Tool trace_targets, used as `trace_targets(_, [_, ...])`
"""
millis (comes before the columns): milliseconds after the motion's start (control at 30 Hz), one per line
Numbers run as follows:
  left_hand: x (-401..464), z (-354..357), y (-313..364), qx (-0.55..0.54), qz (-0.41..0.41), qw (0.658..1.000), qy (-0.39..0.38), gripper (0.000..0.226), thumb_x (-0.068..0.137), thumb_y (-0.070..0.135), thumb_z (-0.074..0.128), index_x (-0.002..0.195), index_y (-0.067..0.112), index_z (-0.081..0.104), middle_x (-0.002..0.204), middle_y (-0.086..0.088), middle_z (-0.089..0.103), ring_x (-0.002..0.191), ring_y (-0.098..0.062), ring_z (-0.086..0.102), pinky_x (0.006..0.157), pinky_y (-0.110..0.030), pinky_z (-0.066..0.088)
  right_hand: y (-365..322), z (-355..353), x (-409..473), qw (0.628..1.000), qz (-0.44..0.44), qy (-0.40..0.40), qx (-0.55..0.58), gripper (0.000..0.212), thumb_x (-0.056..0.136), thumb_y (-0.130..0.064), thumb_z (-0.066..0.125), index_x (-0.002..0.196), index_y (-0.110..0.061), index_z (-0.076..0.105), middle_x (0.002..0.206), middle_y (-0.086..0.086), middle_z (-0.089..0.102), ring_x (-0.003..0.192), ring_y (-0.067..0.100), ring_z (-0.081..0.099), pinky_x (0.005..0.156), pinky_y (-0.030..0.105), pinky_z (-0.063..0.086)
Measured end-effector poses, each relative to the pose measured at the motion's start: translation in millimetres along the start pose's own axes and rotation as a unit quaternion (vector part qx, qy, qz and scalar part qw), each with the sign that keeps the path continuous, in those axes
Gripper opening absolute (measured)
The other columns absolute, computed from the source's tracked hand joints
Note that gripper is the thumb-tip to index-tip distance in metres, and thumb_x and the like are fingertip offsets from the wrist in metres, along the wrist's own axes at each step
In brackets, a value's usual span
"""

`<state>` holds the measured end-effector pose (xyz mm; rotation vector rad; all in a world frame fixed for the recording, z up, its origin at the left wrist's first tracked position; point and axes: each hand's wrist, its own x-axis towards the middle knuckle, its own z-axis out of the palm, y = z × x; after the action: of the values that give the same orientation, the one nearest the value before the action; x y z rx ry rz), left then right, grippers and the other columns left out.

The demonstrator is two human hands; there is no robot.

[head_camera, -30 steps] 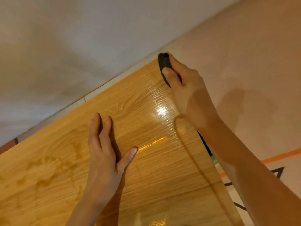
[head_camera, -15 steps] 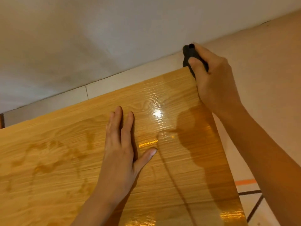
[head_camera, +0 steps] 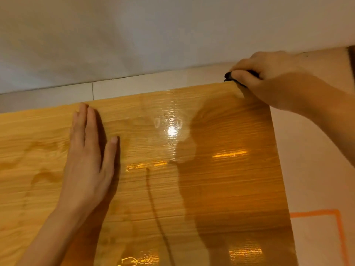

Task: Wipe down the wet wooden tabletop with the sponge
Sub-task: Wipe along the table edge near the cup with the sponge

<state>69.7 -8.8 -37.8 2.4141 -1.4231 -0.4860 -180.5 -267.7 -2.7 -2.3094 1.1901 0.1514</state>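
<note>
My right hand is clenched round the sponge, a dark wad mostly hidden under my fingers, sitting at the tabletop's far right corner, approx 1 o'clock in view. It's right on the corner, w/ part of it past the edge. My left hand lies flat & released on the wood at approx 9 o'clock, fingers together, thumb out, gripping nothing, prob. bracing me.

The tabletop is far from dry, as I judge it. The right half, from 12 thru 5 o'clock, has a glossy wet sheen w/ lamp glare & a few beads of water near centre. A thin dark line runs down toward 6 o'clock; can't tell if it's a water trail or a shadow. Left of my flat hand, at 8–9 o'clock, darker blotchy patches show, prob. damp spots.

So: corner reached, most of the surface left. I'd say less than half done; the wet right side & the left blotches both need passes.
</note>
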Motion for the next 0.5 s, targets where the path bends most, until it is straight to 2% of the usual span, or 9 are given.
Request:
trace_targets(133, [-1,2,-13,0.025,0.022,0.999,-0.002,0.068,0.106,0.043,0.026,0.161,0.009,0.007,0.171,-0.003,-0.002,0.157,-0.015,-0.006,0.127,-0.033,0.0,-46,30,13,0.995,0.018,0.057,-0.081,0.037,0.104,-0.033,0.035,0.112,-0.011,0.065,0.098,0.011,0.058,0.086,0.025,0.048,0.069,0.029,0.026])
trace_targets(233, [-1,3,-11,0.025,0.023,0.999,0.001,0.068,0.107,0.043,0.024,0.161,0.008,0.004,0.17,-0.004,-0.004,0.157,-0.016,-0.008,0.126,-0.029,-0.004,-118,66,29,0.991,-0.017,0.094,-0.097,0.035,0.105,-0.031,0.031,0.111,-0.014,0.061,0.109,0.01,0.06,0.102,0.029,0.054,0.078,0.034,0.036])
trace_targets(333, [0,5,-12,0.033,0.03,0.999,0.009,0.068,0.107,0.043,0.023,0.161,0.006,0.004,0.17,-0.006,-0.004,0.157,-0.018,-0.008,0.126,-0.027,-0.006,-177,92,46,0.993,-0.067,0.072,-0.068,0.034,0.105,-0.032,0.03,0.116,-0.018,0.06,0.114,0.006,0.059,0.108,0.025,0.054,0.082,0.032,0.041])
trace_targets(433, [0,7,-11,0.026,0.033,0.999,0.008,0.068,0.107,0.044,0.022,0.161,0.008,0.002,0.169,-0.004,-0.008,0.156,-0.016,-0.011,0.125,-0.026,-0.008,-159,76,47,0.999,-0.035,0.018,-0.015,0.042,0.103,-0.044,0.032,0.106,-0.02,0.066,0.097,0.004,0.061,0.096,0.025,0.057,0.073,0.03,0.037])
trace_targets(500, [1,8,-12,0.025,0.041,0.999,0.018,0.068,0.107,0.042,0.023,0.161,0.006,0.003,0.169,-0.005,-0.008,0.156,-0.017,-0.011,0.124,-0.024,-0.01,-116,51,35,0.999,0.022,0.02,-0.023,0.048,0.102,-0.046,0.034,0.081,-0.015,0.065,0.08,0.009,0.056,0.085,0.033,0.057,0.067,0.034,0.036])
